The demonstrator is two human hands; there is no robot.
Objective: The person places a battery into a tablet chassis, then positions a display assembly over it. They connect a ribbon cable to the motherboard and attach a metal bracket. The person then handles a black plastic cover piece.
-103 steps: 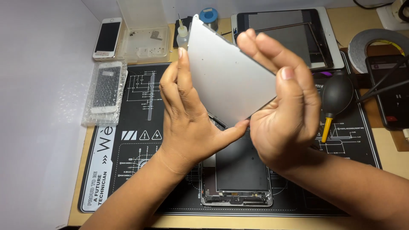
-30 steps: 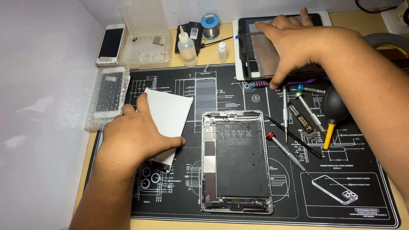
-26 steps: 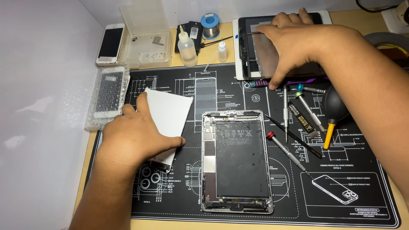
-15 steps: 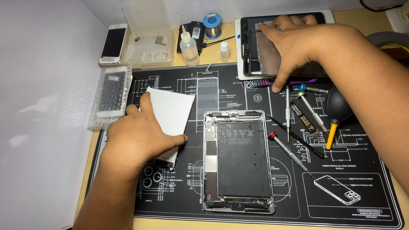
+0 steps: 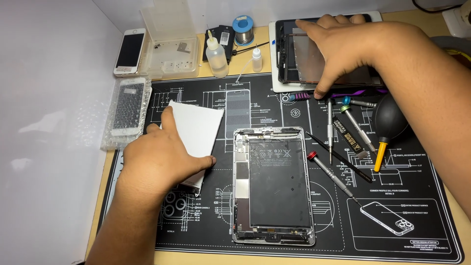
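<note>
- A wooden counter (image 5: 245, 61) sits by a white wall, with a black work mat (image 5: 274, 230) on top.
- An opened tablet (image 5: 274, 186) lies in the middle of the mat, its dark battery showing.
- The left hand (image 5: 162, 159) lies flat on a white panel (image 5: 198, 130), just left of the tablet. Its grip is spread, pressing down, not pinching.
- The right hand (image 5: 355, 46) rests on a dark screen frame (image 5: 306, 61), above the tablet. Its fingers are spread and touch the frame.
- Screwdrivers (image 5: 333, 174) and a black air blower (image 5: 390, 118) lie right of the tablet.
- Two small bottles (image 5: 217, 54) stand above the tablet, to the left.
- A white phone (image 5: 130, 51) and a bubble-wrapped phone (image 5: 126, 110) lie far left of the tablet.
</note>
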